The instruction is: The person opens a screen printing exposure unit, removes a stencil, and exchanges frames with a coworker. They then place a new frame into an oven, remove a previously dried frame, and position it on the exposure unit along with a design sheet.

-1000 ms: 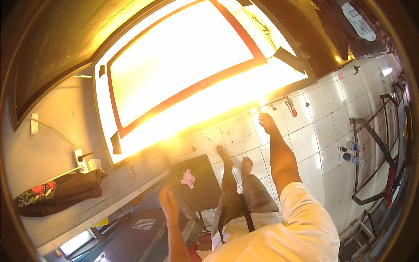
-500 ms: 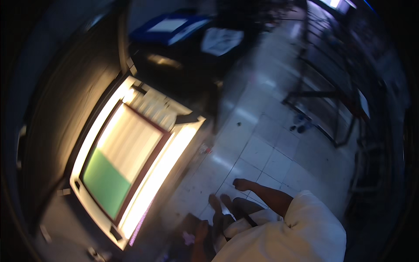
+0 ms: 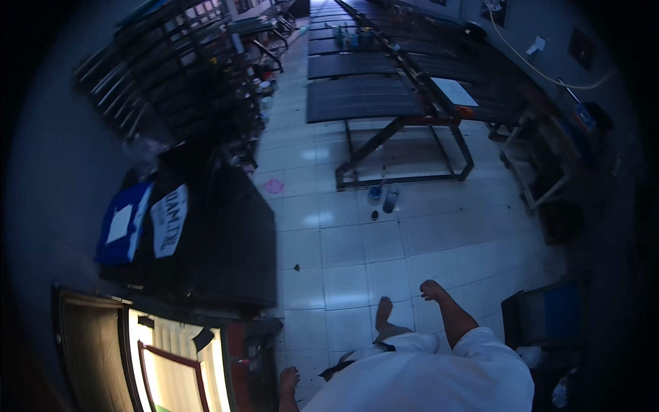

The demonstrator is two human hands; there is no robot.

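Note:
My right hand (image 3: 431, 290) hangs in front of me over the tiled floor, its fingers curled in and nothing seen in it. Low down by my left side, my left hand (image 3: 290, 380) is also curled, with nothing visible in it. It is nearest to the lit box (image 3: 218, 357) at the lower left, whose bright lamps surround a framed screen (image 3: 173, 364) with a dark red frame. The box's raised wooden lid (image 3: 96, 350) stands on its left. One of my bare feet (image 3: 384, 312) shows on the floor.
A dark cabinet (image 3: 233, 240) bears a blue package (image 3: 127, 223) and a white printed sheet (image 3: 169, 220). Ahead stands a long dark table (image 3: 364, 103) on a metal frame, with containers (image 3: 382, 198) on the floor before it. Racks (image 3: 185, 75) line the left; a bin (image 3: 542, 316) is at right.
My view has swung from the lit box toward the long table, and the box now lies at the lower left, partly cut off. Both hands still hang low and appear without anything in them.

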